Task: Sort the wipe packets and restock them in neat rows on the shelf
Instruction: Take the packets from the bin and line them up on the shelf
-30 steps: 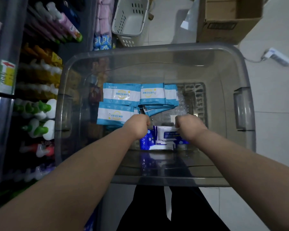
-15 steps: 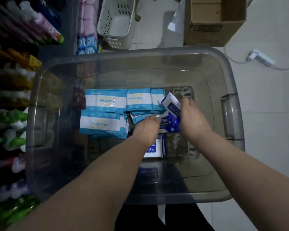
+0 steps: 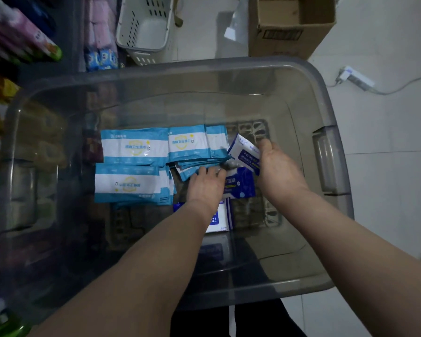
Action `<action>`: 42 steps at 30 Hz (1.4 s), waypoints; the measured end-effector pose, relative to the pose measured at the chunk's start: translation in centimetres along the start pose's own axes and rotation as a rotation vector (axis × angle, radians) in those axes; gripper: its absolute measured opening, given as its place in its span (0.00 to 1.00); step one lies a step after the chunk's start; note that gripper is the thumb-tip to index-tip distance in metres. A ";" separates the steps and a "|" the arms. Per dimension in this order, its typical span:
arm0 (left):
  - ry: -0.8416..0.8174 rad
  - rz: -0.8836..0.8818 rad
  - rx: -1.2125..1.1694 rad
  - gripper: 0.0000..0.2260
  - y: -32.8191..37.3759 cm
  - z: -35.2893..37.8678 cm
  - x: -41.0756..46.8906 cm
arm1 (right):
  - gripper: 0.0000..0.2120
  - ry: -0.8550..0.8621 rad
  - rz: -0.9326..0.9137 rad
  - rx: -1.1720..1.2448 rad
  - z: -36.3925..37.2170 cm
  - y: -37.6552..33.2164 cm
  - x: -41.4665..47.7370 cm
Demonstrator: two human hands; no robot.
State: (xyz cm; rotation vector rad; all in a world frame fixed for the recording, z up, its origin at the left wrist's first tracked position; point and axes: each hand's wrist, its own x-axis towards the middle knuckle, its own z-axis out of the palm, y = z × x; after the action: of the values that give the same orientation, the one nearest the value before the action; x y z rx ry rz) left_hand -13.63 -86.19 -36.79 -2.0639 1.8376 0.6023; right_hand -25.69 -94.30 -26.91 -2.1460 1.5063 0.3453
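A clear plastic bin (image 3: 326, 113) holds wipe packets. Several light-blue and white packets (image 3: 134, 148) lie in stacks on its left half. My right hand (image 3: 277, 164) grips a dark-blue and white packet (image 3: 244, 152), tilted up at the bin's middle. My left hand (image 3: 207, 183) rests with its fingertips on a fanned pile of light-blue packets (image 3: 199, 165). Another dark-blue packet (image 3: 241, 184) lies between my hands, and a third (image 3: 218, 220) sits partly under my left wrist.
Shelves with bottles and bright packs (image 3: 22, 47) run along the left. Beyond the bin stand a white basket (image 3: 144, 27) and an open cardboard box (image 3: 289, 27). A power strip (image 3: 355, 77) with its cable lies on the tiled floor at right.
Both hands rose from the near dark-blue packets toward the bin's middle. My right hand picked up one dark-blue packet; my left moved onto the fanned light-blue pile.
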 end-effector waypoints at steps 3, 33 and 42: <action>0.066 0.040 0.043 0.22 -0.3 -0.1 0.0 | 0.27 0.004 0.001 -0.013 0.2 0.1 -0.5; 0.622 -0.770 -0.635 0.20 -13.0 -14.5 -34.8 | 0.34 0.355 -0.864 -0.143 -8.9 -18.1 -18.5; 0.839 -1.150 -0.573 0.20 -12.0 -11.9 -54.1 | 0.34 0.396 -1.326 -0.174 -6.3 -28.2 -30.9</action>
State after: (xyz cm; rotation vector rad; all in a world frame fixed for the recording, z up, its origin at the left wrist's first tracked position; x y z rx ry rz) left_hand -5.24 -44.04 0.15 -3.5443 0.3334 -0.1346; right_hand -10.93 -65.13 -0.05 -2.9014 -0.0653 -0.4500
